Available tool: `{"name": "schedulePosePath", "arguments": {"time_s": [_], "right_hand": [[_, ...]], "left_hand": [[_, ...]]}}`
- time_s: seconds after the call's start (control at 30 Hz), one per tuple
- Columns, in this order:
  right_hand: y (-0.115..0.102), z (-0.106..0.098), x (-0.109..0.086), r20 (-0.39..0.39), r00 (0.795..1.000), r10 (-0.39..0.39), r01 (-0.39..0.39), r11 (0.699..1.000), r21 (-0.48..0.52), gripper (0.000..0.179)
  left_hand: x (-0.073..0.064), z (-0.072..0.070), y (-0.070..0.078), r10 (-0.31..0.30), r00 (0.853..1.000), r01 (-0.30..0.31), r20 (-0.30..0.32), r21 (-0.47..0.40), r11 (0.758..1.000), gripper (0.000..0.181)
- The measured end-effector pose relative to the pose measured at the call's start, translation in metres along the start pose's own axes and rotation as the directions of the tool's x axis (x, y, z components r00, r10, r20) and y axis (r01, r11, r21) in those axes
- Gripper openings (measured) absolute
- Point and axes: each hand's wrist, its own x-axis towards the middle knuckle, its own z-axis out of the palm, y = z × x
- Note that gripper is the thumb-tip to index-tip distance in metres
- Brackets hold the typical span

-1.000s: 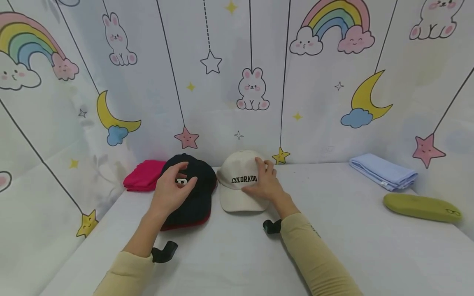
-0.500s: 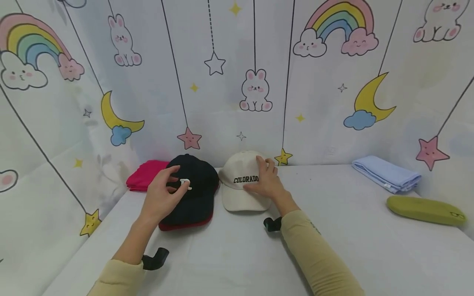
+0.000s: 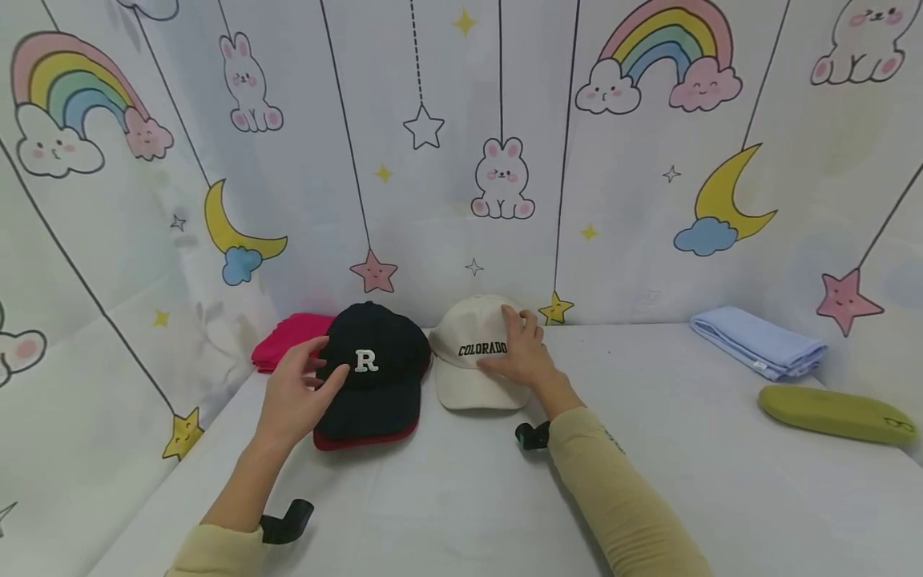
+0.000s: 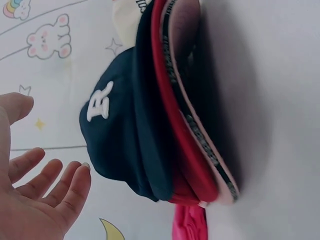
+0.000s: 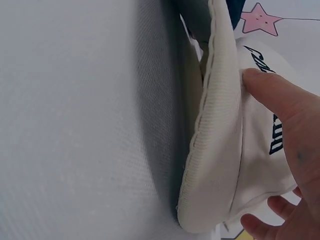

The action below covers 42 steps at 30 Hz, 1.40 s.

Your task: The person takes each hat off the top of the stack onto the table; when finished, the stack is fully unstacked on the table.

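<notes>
One navy cap (image 3: 375,385), one cream cap (image 3: 465,385)

Head: both on the desk (image 3: 433,505), left hand (image 3: 294,401) spread wide beside the navy cap, right hand (image 3: 525,358) spanning the cream cap's crown (image 3: 469,316).

Left wrist: brims (image 4: 151,125) look stiff, likeliest holds; crowns probably light, soft.

Right wrist: thumb (image 5: 279,94) touching the cream cap; grip unclear.

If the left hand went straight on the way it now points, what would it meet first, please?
The left hand would most likely meet the navy cap with the white R first, though depth is hard to judge.
</notes>
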Motion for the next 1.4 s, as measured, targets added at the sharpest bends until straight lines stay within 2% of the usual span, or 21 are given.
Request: {"name": "schedulePosePath", "arguments": {"time_s": [0.53,0.73,0.97,1.4], "right_hand": [[-0.004,-0.007,0.008,-0.04,0.999,-0.011,0.008,0.999,-0.054,0.111],[-0.012,-0.014,0.009,-0.06,0.998,-0.03,0.027,0.998,-0.06,0.109],[-0.023,-0.018,0.008,-0.079,0.994,-0.077,0.075,0.997,-0.022,0.107],[-0.052,-0.019,0.011,-0.067,0.992,-0.108,0.104,0.992,-0.065,0.107]], "left_hand": [[-0.002,-0.005,-0.026,-0.132,0.991,0.131,0.008,0.035,0.991,0.071],[-0.001,-0.005,-0.031,-0.146,0.989,0.145,0.013,0.039,0.989,0.071],[-0.003,-0.005,-0.035,-0.166,0.986,0.164,0.033,0.044,0.985,0.072],[-0.007,-0.005,-0.044,-0.197,0.976,0.193,0.095,0.051,0.98,0.076]]}}
